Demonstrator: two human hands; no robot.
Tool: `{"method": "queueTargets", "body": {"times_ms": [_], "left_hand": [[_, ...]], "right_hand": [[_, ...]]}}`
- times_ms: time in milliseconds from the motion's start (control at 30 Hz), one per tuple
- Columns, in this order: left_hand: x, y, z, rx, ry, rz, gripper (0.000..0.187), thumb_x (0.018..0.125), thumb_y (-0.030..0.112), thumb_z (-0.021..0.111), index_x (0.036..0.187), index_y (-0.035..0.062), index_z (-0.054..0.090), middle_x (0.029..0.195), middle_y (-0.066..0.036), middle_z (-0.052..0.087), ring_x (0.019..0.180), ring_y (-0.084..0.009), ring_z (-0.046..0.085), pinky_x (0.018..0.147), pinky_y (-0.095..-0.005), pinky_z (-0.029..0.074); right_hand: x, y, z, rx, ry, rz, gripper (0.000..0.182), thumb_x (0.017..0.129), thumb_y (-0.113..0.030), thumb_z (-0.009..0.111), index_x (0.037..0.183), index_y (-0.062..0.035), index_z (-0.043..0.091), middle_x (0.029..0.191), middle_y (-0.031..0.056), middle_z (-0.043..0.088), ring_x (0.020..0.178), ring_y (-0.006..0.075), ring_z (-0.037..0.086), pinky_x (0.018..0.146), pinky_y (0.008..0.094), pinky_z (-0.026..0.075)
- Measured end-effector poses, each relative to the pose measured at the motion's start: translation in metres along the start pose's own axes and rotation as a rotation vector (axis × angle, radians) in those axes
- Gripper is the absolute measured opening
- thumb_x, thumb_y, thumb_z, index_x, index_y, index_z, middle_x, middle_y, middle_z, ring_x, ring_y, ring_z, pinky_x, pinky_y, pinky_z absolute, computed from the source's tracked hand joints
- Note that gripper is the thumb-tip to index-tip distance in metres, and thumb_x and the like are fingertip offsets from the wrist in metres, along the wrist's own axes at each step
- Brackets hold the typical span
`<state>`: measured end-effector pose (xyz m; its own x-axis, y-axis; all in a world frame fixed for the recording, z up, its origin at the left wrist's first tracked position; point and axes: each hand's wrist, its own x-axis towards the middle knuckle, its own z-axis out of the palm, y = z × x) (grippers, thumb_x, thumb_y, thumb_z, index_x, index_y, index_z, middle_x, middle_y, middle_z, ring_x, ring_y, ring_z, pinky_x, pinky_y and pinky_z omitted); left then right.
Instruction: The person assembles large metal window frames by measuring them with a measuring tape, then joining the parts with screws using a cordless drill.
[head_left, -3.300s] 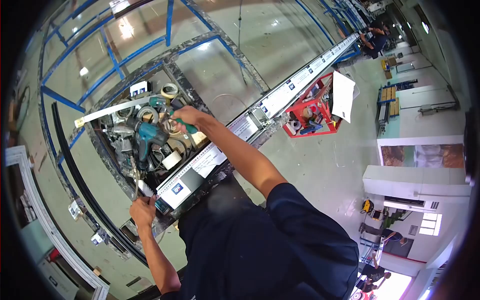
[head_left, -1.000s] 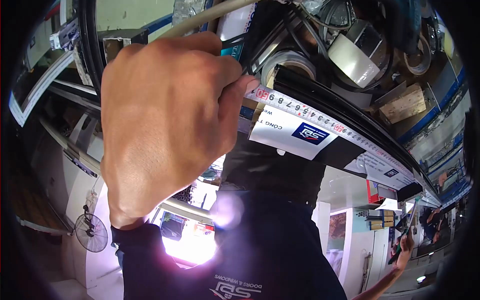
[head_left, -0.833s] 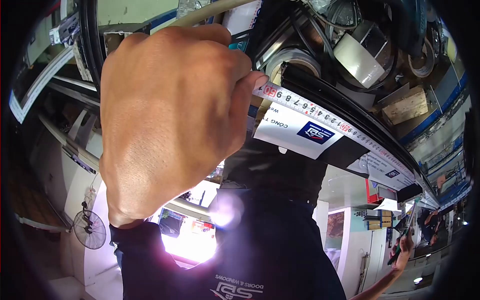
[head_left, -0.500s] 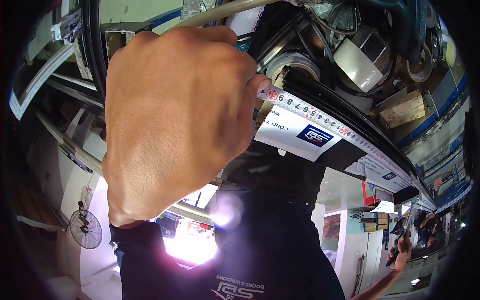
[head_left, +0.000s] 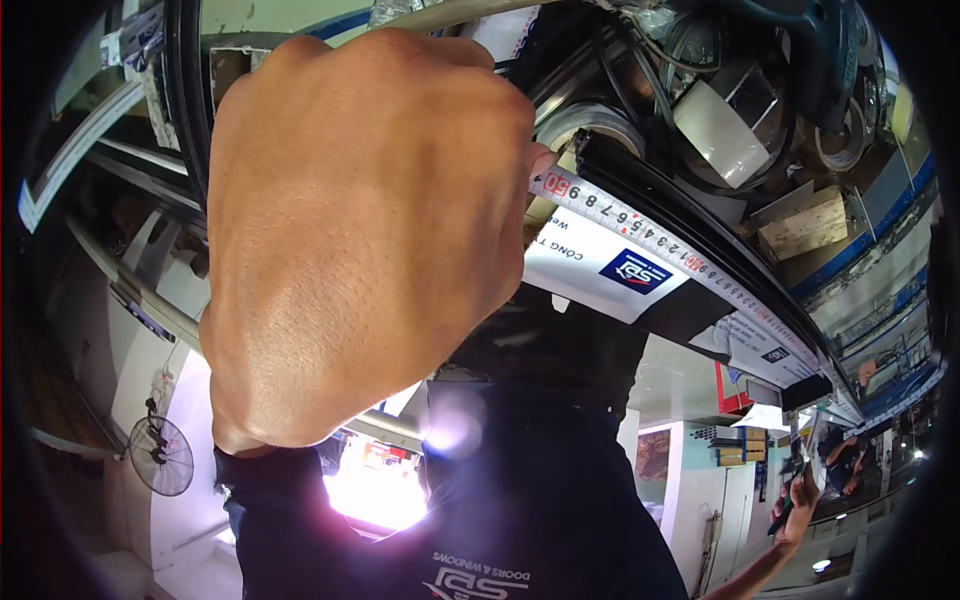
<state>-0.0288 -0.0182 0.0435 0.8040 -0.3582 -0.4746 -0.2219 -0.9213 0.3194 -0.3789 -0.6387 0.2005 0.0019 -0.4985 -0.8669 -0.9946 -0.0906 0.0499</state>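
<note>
My left hand [head_left: 370,240] fills the left of the view, back of the hand up, fingers curled closed. Its thumb tip pins a tape measure [head_left: 640,226], near the red 50 mark. The tape stretches right along a black profile [head_left: 700,210] and white protective film with a blue SPJ logo [head_left: 637,271]. Most of those fingers are hidden behind the knuckles. At lower right, my right hand [head_left: 797,510] is closed around a slim green-handled tool [head_left: 780,517], which points up toward the far end of the profile. The tool's exact kind is too small to make out.
Beyond the profile lie a tape roll [head_left: 590,128], cables, a cream block [head_left: 722,130] and a wooden block [head_left: 805,222]. A fan [head_left: 160,455] stands at lower left. Another person [head_left: 840,462] is in the background at right.
My left hand has shifted slightly right and looks a little larger. The near ends of the tape and profile sit slightly farther right. My right hand keeps its hold on the tool.
</note>
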Motion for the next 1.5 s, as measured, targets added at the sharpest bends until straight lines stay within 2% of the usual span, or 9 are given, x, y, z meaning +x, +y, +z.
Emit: {"method": "queueTargets", "body": {"times_ms": [167, 267, 667, 800, 967, 1200, 1367, 1400, 1500], "left_hand": [[-0.012, -0.025, 0.023, -0.033, 0.104, 0.031, 0.009, 0.083, 0.012, 0.086, 0.084, 0.0040, 0.081, 0.077, -0.007, 0.070, 0.065, -0.0301, 0.069, 0.060, -0.0422, 0.051], [-0.001, 0.002, -0.001, 0.107, 0.007, 0.037, 0.010, 0.083, 0.013, 0.086, 0.084, 0.0044, 0.081, 0.076, -0.007, 0.069, 0.065, -0.0301, 0.068, 0.060, -0.0425, 0.051], [-0.006, -0.019, 0.008, 0.097, 0.008, 0.069, 0.010, 0.083, 0.013, 0.085, 0.083, 0.0049, 0.081, 0.076, -0.007, 0.069, 0.066, -0.0306, 0.068, 0.060, -0.0433, 0.050], [0.003, -0.018, 0.014, -0.011, 0.118, 0.031, 0.009, 0.083, 0.012, 0.085, 0.084, 0.0046, 0.081, 0.076, -0.007, 0.068, 0.065, -0.0312, 0.068, 0.060, -0.0433, 0.050], [-0.004, -0.005, 0.005, 0.117, 0.019, 0.057, 0.009, 0.083, 0.012, 0.085, 0.086, 0.0044, 0.081, 0.076, -0.007, 0.068, 0.063, -0.0302, 0.067, 0.059, -0.0422, 0.049], [-0.011, -0.037, 0.015, 0.085, 0.013, 0.119, 0.009, 0.083, 0.012, 0.085, 0.086, 0.0046, 0.081, 0.075, -0.007, 0.067, 0.062, -0.0288, 0.066, 0.058, -0.0423, 0.048], [-0.016, -0.028, 0.030, -0.073, 0.150, 0.003, 0.008, 0.082, 0.012, 0.086, 0.085, 0.0060, 0.081, 0.075, -0.008, 0.067, 0.063, -0.0295, 0.066, 0.058, -0.0424, 0.048], [-0.013, -0.023, 0.024, -0.088, 0.127, -0.011, 0.008, 0.082, 0.012, 0.086, 0.085, 0.0062, 0.081, 0.075, -0.008, 0.067, 0.063, -0.0295, 0.066, 0.058, -0.0424, 0.048], [-0.005, -0.009, 0.003, -0.140, 0.057, -0.050, 0.007, 0.082, 0.012, 0.086, 0.085, 0.0066, 0.081, 0.075, -0.008, 0.066, 0.063, -0.0297, 0.066, 0.058, -0.0424, 0.048]], "right_hand": [[0.000, -0.004, -0.002, -0.014, -0.001, -0.002, 0.071, 0.100, -0.038, 0.075, 0.161, -0.0144, 0.047, 0.075, 0.0002, 0.050, 0.043, 0.0109, 0.043, 0.034, 0.0281, 0.035], [-0.001, -0.005, 0.003, -0.021, 0.004, -0.002, 0.070, 0.100, -0.038, 0.075, 0.160, -0.0139, 0.049, 0.075, 0.0002, 0.050, 0.043, 0.0109, 0.043, 0.034, 0.0281, 0.034], [-0.011, -0.019, 0.013, -0.021, 0.011, 0.017, 0.058, 0.101, -0.040, 0.074, 0.147, -0.0111, 0.057, 0.074, 0.0000, 0.050, 0.042, 0.0106, 0.043, 0.034, 0.0283, 0.033], [-0.013, -0.023, 0.019, -0.042, 0.028, 0.018, 0.062, 0.100, -0.041, 0.075, 0.150, -0.0113, 0.056, 0.074, -0.0001, 0.050, 0.042, 0.0105, 0.043, 0.034, 0.0283, 0.034], [-0.011, -0.018, 0.011, -0.035, -0.025, 0.014, 0.072, 0.099, -0.044, 0.076, 0.158, -0.0126, 0.052, 0.074, -0.0003, 0.050, 0.042, 0.0101, 0.043, 0.034, 0.0278, 0.034], [-0.015, -0.022, 0.016, -0.068, -0.004, -0.019, 0.070, 0.097, -0.039, 0.075, 0.157, -0.0101, 0.053, 0.073, -0.0004, 0.051, 0.045, 0.0100, 0.044, 0.037, 0.0277, 0.034], [-0.013, -0.028, 0.020, -0.132, 0.002, -0.072, 0.069, 0.096, -0.035, 0.074, 0.156, -0.0084, 0.055, 0.073, -0.0004, 0.052, 0.047, 0.0100, 0.045, 0.040, 0.0276, 0.034], [-0.017, -0.033, 0.023, -0.082, -0.005, 0.013, 0.075, 0.098, -0.046, 0.077, 0.159, -0.0123, 0.051, 0.074, -0.0004, 0.050, 0.042, 0.0099, 0.044, 0.033, 0.0268, 0.034], [-0.015, -0.029, 0.020, -0.085, 0.007, 0.010, 0.076, 0.097, -0.048, 0.078, 0.158, -0.0112, 0.051, 0.074, -0.0005, 0.049, 0.041, 0.0097, 0.043, 0.033, 0.0262, 0.033]]}}
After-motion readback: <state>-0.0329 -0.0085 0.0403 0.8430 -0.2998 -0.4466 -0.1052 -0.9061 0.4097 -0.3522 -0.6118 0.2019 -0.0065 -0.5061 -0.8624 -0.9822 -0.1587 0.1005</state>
